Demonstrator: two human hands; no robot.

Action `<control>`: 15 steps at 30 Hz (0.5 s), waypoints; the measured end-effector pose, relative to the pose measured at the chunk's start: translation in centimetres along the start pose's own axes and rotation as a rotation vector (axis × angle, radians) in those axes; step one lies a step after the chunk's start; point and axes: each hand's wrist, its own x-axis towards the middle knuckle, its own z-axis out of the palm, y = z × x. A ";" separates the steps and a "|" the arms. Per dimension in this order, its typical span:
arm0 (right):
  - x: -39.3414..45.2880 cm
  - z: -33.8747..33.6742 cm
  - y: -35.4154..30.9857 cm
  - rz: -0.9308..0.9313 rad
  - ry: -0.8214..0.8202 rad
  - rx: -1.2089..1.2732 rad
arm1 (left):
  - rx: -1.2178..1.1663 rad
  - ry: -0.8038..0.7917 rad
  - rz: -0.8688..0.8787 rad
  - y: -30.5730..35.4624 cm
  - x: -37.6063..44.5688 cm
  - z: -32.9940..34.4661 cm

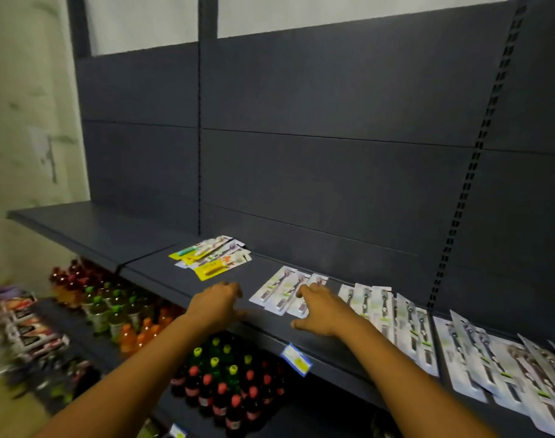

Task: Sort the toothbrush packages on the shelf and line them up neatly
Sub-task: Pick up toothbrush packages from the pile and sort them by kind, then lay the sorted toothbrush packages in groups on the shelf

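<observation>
Toothbrush packages (287,292) between the hands, touching right hand (322,308).

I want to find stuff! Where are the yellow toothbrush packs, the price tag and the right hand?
yellow toothbrush packs (210,270): head view, front yellow card.
price tag (296,358): head view, label middle.
right hand (322,311): head view, back of hand.

The dark grey shelf (162,263) looked like matt painted metal, smooth, as did the slotted back panel (333,172). The white toothbrush packages (285,294) were glossy card under clear plastic blisters; the yellow-backed packs (211,256) shone likewise. The capped drink bottles (225,384) below appeared glossy plastic. The pale wall (26,105) looked rough and stained.
</observation>
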 end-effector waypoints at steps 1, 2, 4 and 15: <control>0.9 0.3 -1.4 -0.015 -0.006 -0.004 | 0.003 0.009 -0.022 -1.8 -0.3 -0.4; 1.9 0.6 -2.7 -0.026 -0.013 -0.009 | 0.001 0.019 -0.043 -3.5 -0.6 -0.9; 4.1 1.2 -5.4 -0.044 -0.022 -0.009 | -0.004 0.046 -0.077 -7.0 -0.9 -1.5; 17.5 4.5 -19.6 -0.099 -0.056 0.064 | -0.017 0.088 -0.154 -25.1 1.1 -4.1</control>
